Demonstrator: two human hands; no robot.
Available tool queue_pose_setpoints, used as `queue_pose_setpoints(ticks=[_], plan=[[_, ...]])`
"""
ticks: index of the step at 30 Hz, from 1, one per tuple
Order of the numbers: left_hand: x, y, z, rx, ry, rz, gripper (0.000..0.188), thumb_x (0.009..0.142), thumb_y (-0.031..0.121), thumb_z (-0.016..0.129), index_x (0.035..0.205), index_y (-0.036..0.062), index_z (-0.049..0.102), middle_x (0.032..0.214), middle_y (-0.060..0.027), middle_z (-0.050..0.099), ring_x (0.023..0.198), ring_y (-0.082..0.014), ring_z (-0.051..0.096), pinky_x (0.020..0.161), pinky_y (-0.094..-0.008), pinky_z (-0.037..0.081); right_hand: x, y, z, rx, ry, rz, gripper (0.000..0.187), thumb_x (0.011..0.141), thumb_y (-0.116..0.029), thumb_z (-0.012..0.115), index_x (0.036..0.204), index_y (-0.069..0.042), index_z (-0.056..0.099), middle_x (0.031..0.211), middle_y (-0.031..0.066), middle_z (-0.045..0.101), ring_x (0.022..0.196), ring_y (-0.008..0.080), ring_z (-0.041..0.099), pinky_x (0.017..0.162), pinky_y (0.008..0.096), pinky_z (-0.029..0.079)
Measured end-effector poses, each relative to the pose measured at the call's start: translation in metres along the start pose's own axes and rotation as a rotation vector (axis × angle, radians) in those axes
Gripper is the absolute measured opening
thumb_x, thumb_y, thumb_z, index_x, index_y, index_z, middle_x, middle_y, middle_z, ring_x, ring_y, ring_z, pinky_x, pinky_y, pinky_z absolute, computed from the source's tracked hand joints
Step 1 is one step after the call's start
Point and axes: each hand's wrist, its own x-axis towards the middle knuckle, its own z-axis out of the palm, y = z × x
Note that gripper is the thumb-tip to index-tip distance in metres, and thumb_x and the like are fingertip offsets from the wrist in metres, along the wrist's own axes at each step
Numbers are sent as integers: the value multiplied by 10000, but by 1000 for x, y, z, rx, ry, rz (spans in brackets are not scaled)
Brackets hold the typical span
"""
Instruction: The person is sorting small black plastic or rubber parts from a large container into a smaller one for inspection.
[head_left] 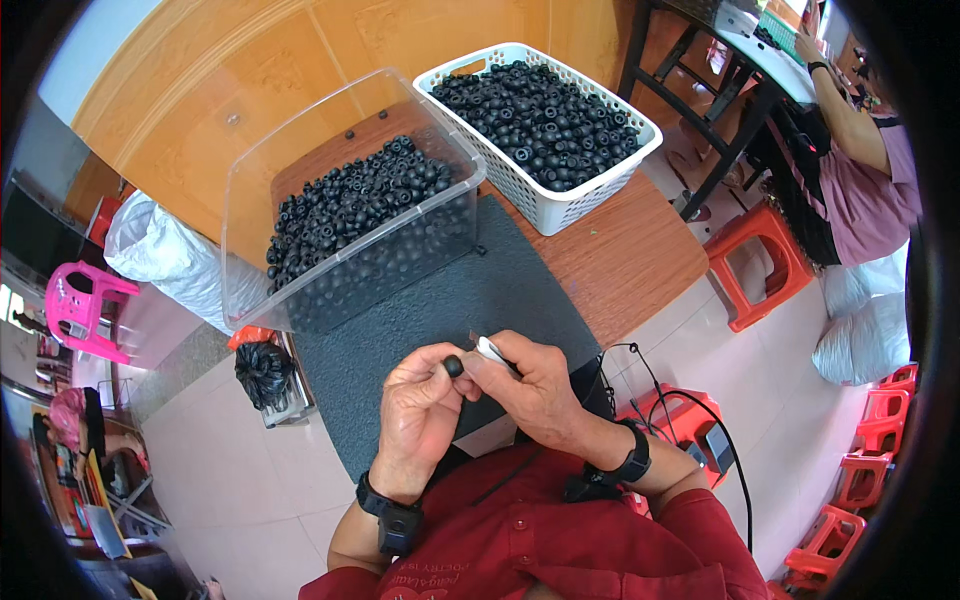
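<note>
In front of my chest, my left hand (416, 415) pinches a small round black piece (453, 366) between thumb and fingers. My right hand (540, 398) is closed around a small white-handled knife (488, 348), its thin metal tip pointing up and away from me. The right thumb sits right beside the black piece; whether the blade touches it I cannot tell. Both hands are over the near part of a dark textured mat (400, 350). Beyond them a clear plastic bin (476, 215) holds many similar black pieces with holes. A white perforated basket (563, 213) to its right is filled with more.
The mat lies on a brown wooden table (640, 265). Red stools (765, 262) stand on the right, with a black cable (735, 450) nearby. A person (870, 190) in pink sits at the far right. White sacks (175, 250) and a pink chair (80, 310) are on the left.
</note>
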Motion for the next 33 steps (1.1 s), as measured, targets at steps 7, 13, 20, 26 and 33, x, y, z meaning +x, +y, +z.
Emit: queue_pose_setpoints(ticks=[7, 13, 20, 26, 33], plan=[[3, -4, 1, 29, 21, -29, 257, 831, 156, 644, 1031, -2, 611, 903, -108, 639, 749, -182, 569, 714, -332, 453, -1, 2, -4, -47, 13, 9, 231, 882, -189, 618, 796, 18, 564, 650, 34, 534, 624, 56, 481, 523, 242, 408], [9, -5, 5, 5, 15, -69, 239, 845, 153, 625, 1021, -9, 606, 900, -104, 635, 742, -184, 564, 710, -326, 448, -1, -2, -13, -23, 27, 45, 235, 876, -187, 619, 781, 20, 557, 646, 27, 525, 626, 53, 474, 522, 239, 399], [21, -10, 19, 53, -4, -97, 225, 852, 141, 617, 1012, -17, 605, 879, -106, 626, 727, -183, 553, 712, -323, 443, 2, -1, -25, -5, 60, 51, 254, 866, -198, 629, 762, 22, 552, 643, 36, 539, 631, 56, 497, 537, 248, 420], [24, -12, 33, 154, 35, -117, 206, 846, 109, 619, 982, -45, 612, 866, -113, 629, 714, -175, 553, 696, -307, 452, -4, 3, -39, -10, 66, 72, 259, 873, -219, 608, 782, 19, 561, 661, 55, 572, 640, 75, 511, 562, 260, 428], [37, -19, 48, 353, -25, -79, 209, 801, 81, 665, 952, -61, 634, 858, -108, 645, 704, -158, 555, 670, -271, 459, -9, 5, -57, 69, 92, 88, 224, 879, -195, 579, 806, 16, 576, 674, 26, 561, 648, 55, 478, 559, 234, 394]])
